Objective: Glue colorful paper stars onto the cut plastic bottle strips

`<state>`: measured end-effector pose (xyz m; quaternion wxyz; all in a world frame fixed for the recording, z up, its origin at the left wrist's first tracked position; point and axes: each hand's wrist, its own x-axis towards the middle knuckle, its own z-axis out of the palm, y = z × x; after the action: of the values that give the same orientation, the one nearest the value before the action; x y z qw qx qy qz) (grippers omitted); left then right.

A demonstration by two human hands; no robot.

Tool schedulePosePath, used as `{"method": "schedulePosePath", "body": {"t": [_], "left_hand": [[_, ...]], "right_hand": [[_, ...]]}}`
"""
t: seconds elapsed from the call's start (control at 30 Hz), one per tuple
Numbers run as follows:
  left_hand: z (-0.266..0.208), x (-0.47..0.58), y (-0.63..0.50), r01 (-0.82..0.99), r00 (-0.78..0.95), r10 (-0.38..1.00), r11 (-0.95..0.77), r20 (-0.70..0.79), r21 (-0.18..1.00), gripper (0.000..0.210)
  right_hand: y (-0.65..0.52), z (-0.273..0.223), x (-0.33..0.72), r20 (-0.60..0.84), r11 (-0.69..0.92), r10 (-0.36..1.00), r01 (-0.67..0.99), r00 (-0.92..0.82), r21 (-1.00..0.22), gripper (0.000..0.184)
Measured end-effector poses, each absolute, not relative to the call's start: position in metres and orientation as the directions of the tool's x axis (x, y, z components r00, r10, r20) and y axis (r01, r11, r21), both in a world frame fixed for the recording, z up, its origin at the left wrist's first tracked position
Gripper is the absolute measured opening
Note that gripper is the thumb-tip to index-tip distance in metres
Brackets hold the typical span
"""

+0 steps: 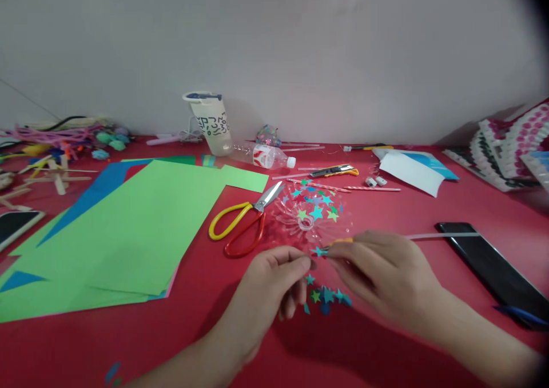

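Note:
My right hand [386,268] pinches a small blue paper star [318,252] at its fingertips. An orange piece [343,240] shows just above these fingers; its kind is hidden by the hand. My left hand [281,274] is closed in a thumb-and-forefinger pinch close to the star; whether anything is between its fingertips I cannot make out. Behind both hands sits a clear, petal-shaped plastic bottle piece [305,222], with several coloured stars on it. More loose paper stars [328,295] lie on the red table below the hands.
Scissors [257,206] lie left of the plastic piece, beside green paper sheets [141,228]. Farther back are a utility knife [334,171], a plastic bottle [266,156] and a cup [210,122]. A pale stick [441,236] crosses a black phone [493,268] at right.

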<state>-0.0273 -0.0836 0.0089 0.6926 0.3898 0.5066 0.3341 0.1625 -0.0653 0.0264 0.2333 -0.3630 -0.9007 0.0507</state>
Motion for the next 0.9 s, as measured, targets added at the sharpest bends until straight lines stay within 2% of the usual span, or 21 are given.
{"method": "schedulePosePath", "body": {"t": [0.03,0.1,0.13,0.2,0.3,0.43,0.5,0.67,0.9], "left_hand": [[0.007,-0.027,-0.085,-0.056,0.23,0.878,0.442,-0.42,0.895,0.019],[0.001,-0.025,-0.09,-0.04,0.187,0.904,0.397,-0.383,0.917,0.02],[-0.002,-0.023,-0.092,-0.034,0.186,0.909,0.386,-0.374,0.922,0.025],[-0.006,-0.021,-0.097,-0.017,0.207,0.906,0.38,-0.368,0.925,0.038],[-0.008,-0.018,-0.099,-0.005,0.202,0.911,0.367,-0.358,0.93,0.052],[-0.002,-0.017,-0.093,-0.022,0.2,0.903,0.393,-0.381,0.919,0.058],[0.0,-0.019,-0.088,-0.023,0.209,0.886,0.428,-0.414,0.904,0.057],[-0.006,-0.023,-0.083,-0.081,0.239,0.881,0.437,-0.409,0.896,0.047],[-0.015,-0.026,-0.079,-0.134,0.262,0.883,0.433,-0.39,0.891,0.038]], "right_hand": [[-0.062,0.03,0.163,0.338,0.669,0.743,0.643,-0.578,-0.371,0.013],[-0.053,0.037,0.163,0.136,0.463,0.863,0.655,-0.486,-0.597,0.011],[-0.049,0.041,0.163,0.022,0.357,0.883,0.642,-0.468,-0.678,0.01],[-0.042,0.046,0.164,-0.152,0.19,0.877,0.619,-0.455,-0.762,0.013],[-0.034,0.046,0.163,-0.272,0.066,0.842,0.59,-0.466,-0.805,0.016],[-0.03,0.042,0.157,-0.281,0.031,0.847,0.57,-0.451,-0.821,0.009],[-0.029,0.041,0.154,-0.292,0.002,0.85,0.558,-0.439,-0.83,0.008],[-0.028,0.04,0.15,-0.422,-0.206,0.824,0.493,-0.379,-0.845,0.014],[-0.028,0.041,0.145,-0.456,-0.25,0.798,0.472,-0.395,-0.846,0.014]]}}
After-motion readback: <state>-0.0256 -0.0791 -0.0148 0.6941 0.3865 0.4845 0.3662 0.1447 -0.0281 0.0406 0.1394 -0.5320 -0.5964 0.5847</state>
